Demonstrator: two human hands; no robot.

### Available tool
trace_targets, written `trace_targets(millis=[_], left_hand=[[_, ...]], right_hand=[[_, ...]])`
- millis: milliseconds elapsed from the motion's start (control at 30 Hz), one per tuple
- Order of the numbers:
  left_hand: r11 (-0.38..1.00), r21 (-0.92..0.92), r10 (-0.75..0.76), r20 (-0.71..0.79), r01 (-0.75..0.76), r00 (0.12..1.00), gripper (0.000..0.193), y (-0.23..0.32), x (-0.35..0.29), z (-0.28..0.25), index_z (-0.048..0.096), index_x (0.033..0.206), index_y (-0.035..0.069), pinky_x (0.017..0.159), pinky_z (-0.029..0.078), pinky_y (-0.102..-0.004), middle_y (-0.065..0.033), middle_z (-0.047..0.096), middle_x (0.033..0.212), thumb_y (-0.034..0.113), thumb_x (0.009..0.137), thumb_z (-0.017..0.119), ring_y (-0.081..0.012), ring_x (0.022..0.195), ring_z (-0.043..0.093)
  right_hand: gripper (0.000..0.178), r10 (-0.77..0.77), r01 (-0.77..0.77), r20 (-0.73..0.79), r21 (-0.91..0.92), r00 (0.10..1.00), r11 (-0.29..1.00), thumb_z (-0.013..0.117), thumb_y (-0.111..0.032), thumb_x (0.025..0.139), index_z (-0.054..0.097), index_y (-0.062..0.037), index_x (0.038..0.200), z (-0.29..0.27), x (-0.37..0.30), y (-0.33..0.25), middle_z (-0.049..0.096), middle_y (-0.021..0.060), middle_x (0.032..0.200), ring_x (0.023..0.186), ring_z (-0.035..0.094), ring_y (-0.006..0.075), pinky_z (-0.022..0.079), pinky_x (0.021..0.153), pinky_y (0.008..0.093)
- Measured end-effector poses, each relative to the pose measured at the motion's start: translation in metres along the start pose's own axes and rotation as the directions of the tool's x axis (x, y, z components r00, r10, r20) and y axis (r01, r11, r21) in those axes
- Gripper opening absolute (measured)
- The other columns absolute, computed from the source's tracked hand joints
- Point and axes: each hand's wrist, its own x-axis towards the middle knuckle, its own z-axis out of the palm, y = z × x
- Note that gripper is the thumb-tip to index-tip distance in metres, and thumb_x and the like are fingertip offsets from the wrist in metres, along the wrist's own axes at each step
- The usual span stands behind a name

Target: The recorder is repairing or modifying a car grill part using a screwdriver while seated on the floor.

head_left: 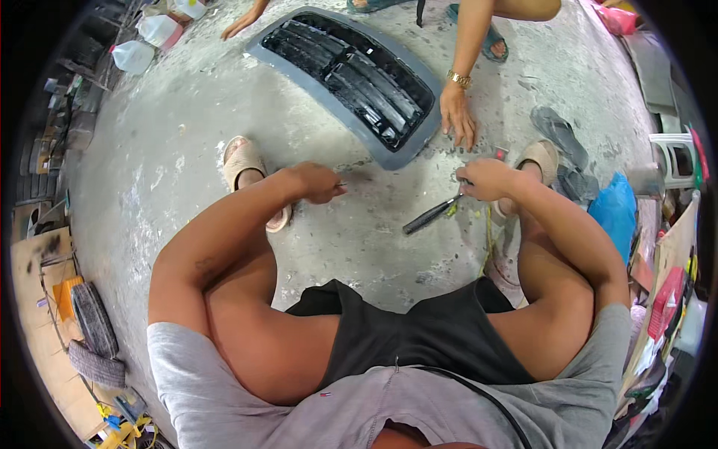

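My left hand (320,183) is closed, fingers pinched together, with the tip of some small dark thing showing at the fingertips; I cannot make out what it is. My right hand (488,179) is closed on the thin metal end of a black-handled tool (429,215). Its dark handle points down and left, just above the floor or touching it; I cannot tell which. Beyond my hands lies a grey-framed vent grille panel (307,88) with black slats. Neither of my hands touches it.
Across from me, another person's hand with a gold watch (459,79) rests by the panel's right end; their other hand (241,24) is near its far left. Plastic jugs (134,57) stand far left. Slippers (559,135) and a blue bag (615,206) lie at right.
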Motion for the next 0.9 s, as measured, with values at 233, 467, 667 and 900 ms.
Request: trace_targets(millis=[233,467,667,900], left_hand=[[1.000,0.007,-0.003,0.007,0.003,1.000,0.049,-0.001,0.008,0.004,0.070,0.105,0.005,0.092,0.049,-0.0536,-0.0228,0.071,0.102,0.045,0.105,0.041,-0.0443,0.101,0.066],[0.998,0.013,-0.066,0.042,0.066,0.997,0.054,0.005,0.008,0.000,0.073,0.112,0.006,0.098,0.048,-0.0488,-0.0186,0.071,0.114,0.049,0.105,0.041,-0.0397,0.112,0.064],[0.997,-0.017,-0.071,0.043,0.072,0.997,0.054,0.003,0.006,-0.001,0.071,0.116,0.004,0.101,0.047,-0.0482,-0.0191,0.070,0.117,0.048,0.105,0.041,-0.0397,0.115,0.063],[0.991,-0.058,-0.115,0.087,0.120,0.990,0.052,0.011,0.000,-0.010,0.071,0.116,0.004,0.101,0.047,-0.0479,-0.0195,0.070,0.117,0.045,0.105,0.042,-0.0402,0.115,0.063]], right_hand=[[0.036,0.033,-0.033,0.017,0.015,0.999,0.999,0.063,-0.029,0.091,0.067,-0.0029,0.116,-0.001,-0.002,-0.001,0.070,0.0210,0.107,0.106,0.066,0.0383,0.051,0.093,0.0476],[0.037,0.014,-0.014,0.002,0.003,1.000,1.000,0.062,-0.030,0.092,0.066,-0.0027,0.117,-0.001,-0.003,-0.001,0.070,0.0208,0.108,0.105,0.066,0.0391,0.051,0.092,0.0482],[0.036,0.049,-0.048,0.040,-0.012,0.998,0.999,0.062,-0.030,0.093,0.065,-0.0028,0.117,-0.004,-0.003,-0.003,0.070,0.0212,0.108,0.105,0.066,0.0395,0.052,0.092,0.0484],[0.037,0.047,-0.047,0.050,-0.013,0.998,0.999,0.062,-0.029,0.093,0.065,-0.0031,0.119,-0.004,-0.002,-0.002,0.070,0.0211,0.109,0.106,0.066,0.0389,0.052,0.093,0.0478]])
